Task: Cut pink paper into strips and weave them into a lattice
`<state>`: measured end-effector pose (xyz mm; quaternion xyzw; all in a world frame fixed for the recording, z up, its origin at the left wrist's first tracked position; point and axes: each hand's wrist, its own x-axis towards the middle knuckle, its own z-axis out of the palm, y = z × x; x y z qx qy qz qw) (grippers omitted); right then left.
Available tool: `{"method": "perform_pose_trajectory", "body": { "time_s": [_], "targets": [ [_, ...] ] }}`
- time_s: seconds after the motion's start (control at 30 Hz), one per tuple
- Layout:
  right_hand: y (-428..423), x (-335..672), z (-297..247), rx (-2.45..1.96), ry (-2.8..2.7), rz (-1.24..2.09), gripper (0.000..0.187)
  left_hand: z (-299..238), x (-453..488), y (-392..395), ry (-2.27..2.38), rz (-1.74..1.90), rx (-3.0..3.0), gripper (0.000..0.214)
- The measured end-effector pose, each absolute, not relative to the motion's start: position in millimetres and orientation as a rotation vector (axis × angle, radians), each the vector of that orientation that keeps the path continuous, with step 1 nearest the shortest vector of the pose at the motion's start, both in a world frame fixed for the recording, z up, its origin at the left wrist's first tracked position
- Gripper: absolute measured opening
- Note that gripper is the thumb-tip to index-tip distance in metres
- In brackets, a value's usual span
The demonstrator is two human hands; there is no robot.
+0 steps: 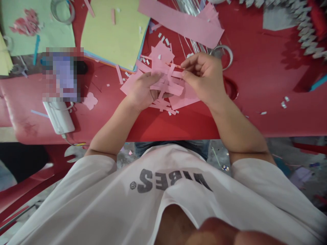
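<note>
Close to the table's front edge, my left hand (pixel 145 89) holds crossed pink paper strips (pixel 167 85), its thumb on top and its other fingers partly hidden underneath. My right hand (pixel 205 76) pinches the right end of one pink paper strip (pixel 176 74) between thumb and fingers. A thin orange-pink stick-like piece (pixel 176 65) reaches toward its fingertips; whether they touch it I cannot tell. Under and around both hands lie more pink sheets (pixel 185 96) and cut pink strips (pixel 160 106). Small white foam-like bits (pixel 167 41) are scattered among them.
Yellow paper sheets (pixel 112 34) are stacked behind my left hand. A tape roll (pixel 228 56) lies by my right hand, and another tape roll (pixel 62 12) sits far left. A white power bank (pixel 59 117) with a cable rests left of my arm. Grey folded chains (pixel 305 30) lie far right.
</note>
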<state>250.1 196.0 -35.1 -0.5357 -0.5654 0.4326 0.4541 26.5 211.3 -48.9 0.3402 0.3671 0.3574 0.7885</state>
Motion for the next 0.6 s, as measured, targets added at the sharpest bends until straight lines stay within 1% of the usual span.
{"method": "perform_pose_trajectory", "body": {
  "time_s": [0.1, 0.2, 0.43, 0.6],
  "targets": [
    [195, 250, -29, -1.322, -1.387, 1.107, 0.024, -50, 27, 215, 0.821, 0.753, 0.716, 0.022],
    [193, 249, -23, -1.349, -1.41, 1.075, 0.025, -50, 28, 218, 0.88, 0.757, 0.763, 0.027],
    [194, 248, -22, -1.348, -1.435, 1.038, 0.029, -45, 28, 218, 0.915, 0.746, 0.821, 0.045],
    [194, 254, -29, -1.268, -1.357, 1.223, 0.03, -42, 28, 217, 0.838, 0.742, 0.806, 0.04]
  ]
}}
